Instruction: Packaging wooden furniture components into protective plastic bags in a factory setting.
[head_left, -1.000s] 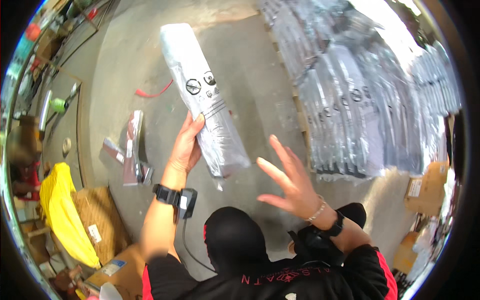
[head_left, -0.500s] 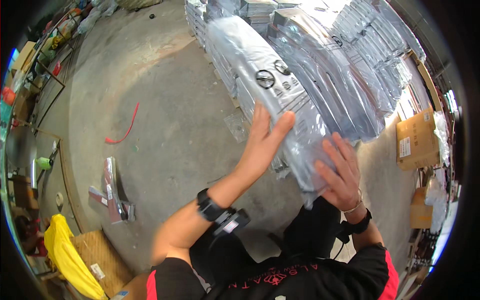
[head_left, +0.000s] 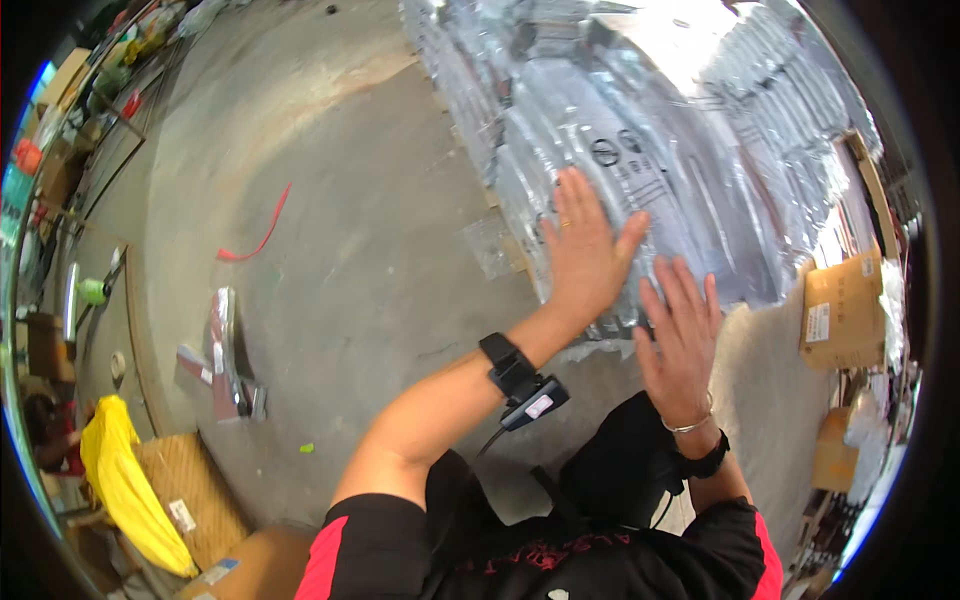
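A long package in clear plastic with black printed symbols (head_left: 632, 178) lies on top of the stack of similar wrapped packages (head_left: 725, 190), among its nearer rows. My left hand (head_left: 588, 245) rests flat over the left side of that package, fingers stretched and thumb apart, partly covering it. At the package's near end is my right hand (head_left: 682, 335), fingers extended and spread, at or just over the plastic. Neither hand grips anything. Wrist straps with small devices sit on both my arms.
On the concrete floor at left lie a red strap (head_left: 268, 228) and a few wrapped brown pieces (head_left: 226, 360). A yellow cloth (head_left: 130, 490) drapes by a cardboard box (head_left: 190, 485) at lower left. Another carton (head_left: 843, 312) stands right of the stack, and a rack runs along the left.
The package, earlier held tilted between both hands, now lies down on the stack. My left hand has flattened on it, and my right hand has released its end. The view has shifted slightly.
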